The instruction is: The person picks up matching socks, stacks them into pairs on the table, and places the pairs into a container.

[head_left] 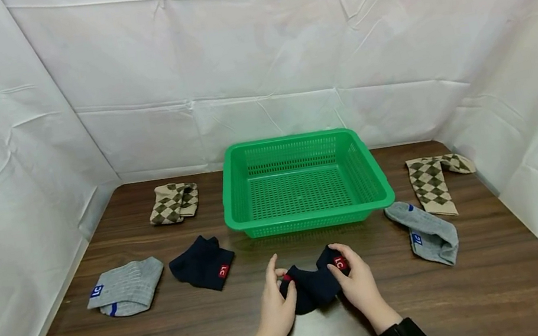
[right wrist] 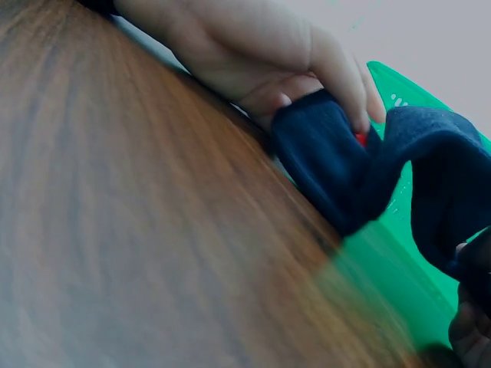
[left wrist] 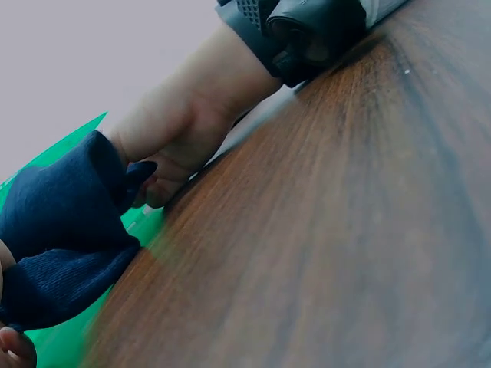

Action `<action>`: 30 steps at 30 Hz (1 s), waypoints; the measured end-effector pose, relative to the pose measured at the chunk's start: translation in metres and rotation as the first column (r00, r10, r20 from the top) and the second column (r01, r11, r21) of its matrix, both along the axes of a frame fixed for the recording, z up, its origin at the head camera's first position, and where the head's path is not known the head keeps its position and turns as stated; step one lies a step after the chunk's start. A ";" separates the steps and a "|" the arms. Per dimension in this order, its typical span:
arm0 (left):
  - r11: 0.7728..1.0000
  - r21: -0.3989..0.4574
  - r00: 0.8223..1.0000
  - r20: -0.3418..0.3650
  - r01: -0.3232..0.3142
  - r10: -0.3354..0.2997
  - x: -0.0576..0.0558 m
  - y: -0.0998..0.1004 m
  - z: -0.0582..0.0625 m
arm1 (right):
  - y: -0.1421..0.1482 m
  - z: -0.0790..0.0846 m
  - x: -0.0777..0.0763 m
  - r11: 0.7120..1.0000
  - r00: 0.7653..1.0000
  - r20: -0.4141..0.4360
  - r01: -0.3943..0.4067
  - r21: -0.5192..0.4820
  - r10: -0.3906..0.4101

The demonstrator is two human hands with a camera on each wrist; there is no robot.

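Note:
A navy sock (head_left: 314, 288) with red labels is held up between both hands near the front of the table. My left hand (head_left: 274, 305) pinches its left end between thumb and fingers, while my right hand (head_left: 358, 283) grips the other end beside the red label. In the left wrist view the navy sock (left wrist: 65, 207) hangs bent in the middle. The right wrist view shows the same sock (right wrist: 330, 169) curving across from one hand to the other. A second navy sock (head_left: 202, 264) lies folded to the left of my left hand.
Behind the hands stands a green plastic basket (head_left: 310, 216). Grey socks lie at the left (head_left: 130, 285) and right (head_left: 429, 233). Checkered socks rest farther back, at left (head_left: 172, 203) and right (head_left: 430, 181). White sheeting (head_left: 247, 45) walls the table on three sides.

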State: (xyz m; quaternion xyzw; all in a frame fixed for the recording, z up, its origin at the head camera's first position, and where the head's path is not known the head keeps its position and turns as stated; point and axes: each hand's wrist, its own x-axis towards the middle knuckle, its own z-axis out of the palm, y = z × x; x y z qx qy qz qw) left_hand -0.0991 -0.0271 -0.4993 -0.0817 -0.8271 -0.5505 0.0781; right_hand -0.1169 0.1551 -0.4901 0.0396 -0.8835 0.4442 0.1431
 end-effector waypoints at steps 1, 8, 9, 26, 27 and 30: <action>1.000 0.001 1.000 -0.002 -0.002 0.002 -0.001 0.000 0.000 | 0.001 0.000 -0.001 1.000 1.000 -0.021 0.000 0.011 0.000; 0.999 0.022 0.999 -0.006 -0.042 0.042 -0.004 -0.006 0.002 | 0.011 -0.002 -0.003 0.998 0.992 -0.124 0.005 0.065 0.003; 0.998 0.025 0.999 -0.001 -0.051 0.051 -0.004 -0.007 0.002 | 0.012 -0.002 -0.004 0.997 0.992 -0.127 0.012 0.073 -0.003; 0.991 -0.042 0.990 -0.076 -0.124 0.121 -0.012 -0.020 0.004 | 0.029 0.001 -0.007 0.990 0.996 -0.055 0.079 0.120 -0.073; 0.991 -0.042 0.990 -0.069 -0.128 0.125 -0.013 -0.021 0.004 | 0.030 0.001 -0.007 0.988 0.996 -0.049 0.086 0.125 -0.081; 0.990 -0.040 0.989 -0.063 -0.137 0.134 -0.014 -0.025 0.005 | 0.033 0.001 -0.009 0.984 0.994 -0.034 0.111 0.137 -0.107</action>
